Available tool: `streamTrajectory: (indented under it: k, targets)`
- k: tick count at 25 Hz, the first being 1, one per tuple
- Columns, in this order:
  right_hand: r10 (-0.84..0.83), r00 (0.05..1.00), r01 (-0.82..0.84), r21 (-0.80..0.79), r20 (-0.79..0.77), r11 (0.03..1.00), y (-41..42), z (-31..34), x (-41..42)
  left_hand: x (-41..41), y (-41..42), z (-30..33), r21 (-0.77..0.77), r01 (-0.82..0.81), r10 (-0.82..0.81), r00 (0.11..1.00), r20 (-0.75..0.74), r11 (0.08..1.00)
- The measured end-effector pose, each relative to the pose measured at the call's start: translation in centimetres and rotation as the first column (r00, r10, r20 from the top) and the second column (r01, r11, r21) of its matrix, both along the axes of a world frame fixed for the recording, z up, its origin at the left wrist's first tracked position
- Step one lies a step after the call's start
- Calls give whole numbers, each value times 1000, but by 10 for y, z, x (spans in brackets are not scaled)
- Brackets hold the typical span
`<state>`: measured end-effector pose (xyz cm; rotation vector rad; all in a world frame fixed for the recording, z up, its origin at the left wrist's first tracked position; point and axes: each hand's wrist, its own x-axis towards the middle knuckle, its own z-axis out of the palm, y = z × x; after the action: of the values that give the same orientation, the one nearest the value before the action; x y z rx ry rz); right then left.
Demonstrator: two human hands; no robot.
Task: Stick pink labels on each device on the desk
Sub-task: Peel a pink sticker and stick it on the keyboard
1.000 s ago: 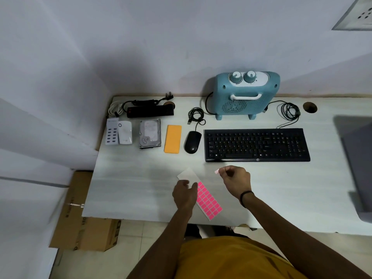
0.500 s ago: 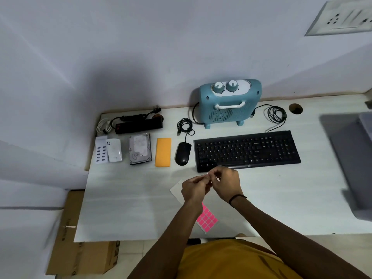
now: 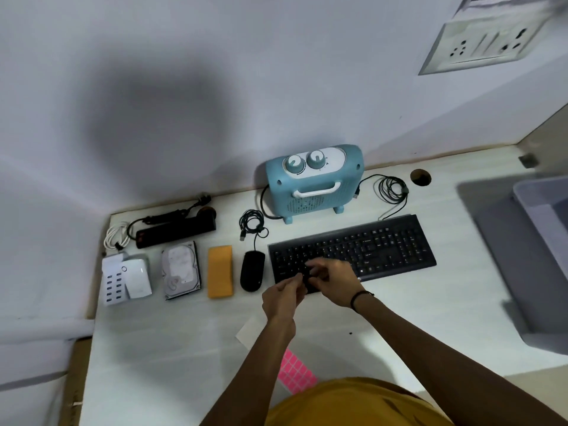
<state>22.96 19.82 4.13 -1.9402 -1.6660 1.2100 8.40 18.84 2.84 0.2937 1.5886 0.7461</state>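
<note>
Meeting over keyboard (image 3: pixel 368 244), both hands, left hand (image 3: pixel 281 298), right hand (image 3: pixel 333 279), mouse (image 3: pixel 252 270) beside

Matt black plastic keyboard (image 3: pixel 368 247) – glossy mouse (image 3: pixel 252 271) – pale wood-grain desk (image 3: pixel 172 342).

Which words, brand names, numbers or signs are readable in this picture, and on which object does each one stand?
None can be read.
keyboard: key legends show as pale specks only, too small and blurred.
blue heater: marks around the two dials are too small.
hard drive: its label is blurred.
white charger: a ring mark, no text legible.
pink label sheet: squares look blank.
</note>
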Motion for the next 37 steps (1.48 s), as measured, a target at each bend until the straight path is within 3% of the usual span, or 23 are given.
streamTrajectory:
  k: [2,5,8,14,16,20,27,30,33,37]
  targets:
    - [48,976,-51,11,211,999,33,-5,26,5,22,-1,2,-5,5,999,34,1000]
    - [338,778,-292,-170,530,941,78,-18,64,17,54,-1,-7,17,-16,998,59,1000]
    - [528,604,-429,-315,597,847,107,-35,79,24,77,-2,-6,-3,3,996,94,1000]
    - [573,438,-496,-346,693,797,123,-47,84,39,76,-7,-74,-14,24,990,140,997]
    - [584,455,-514,-337,672,789,118,-43,81,42,72,-4,-64,-12,23,983,183,998]
    - [475,577,-463,-213,664,860,107,-24,84,52,80,19,31,22,-30,955,295,999]
    - [306,605,-455,3,735,891,57,-5,88,71,77,48,140,2,-40,961,272,990]
    - [263,716,-418,96,646,903,28,-9,80,61,76,47,178,-12,-30,973,227,984]
    - [271,790,-373,80,550,924,-2,-16,70,50,72,37,185,32,-61,986,154,982]
    - [326,842,-337,-54,429,940,-31,-30,63,39,55,7,146,280,-273,960,-67,949]
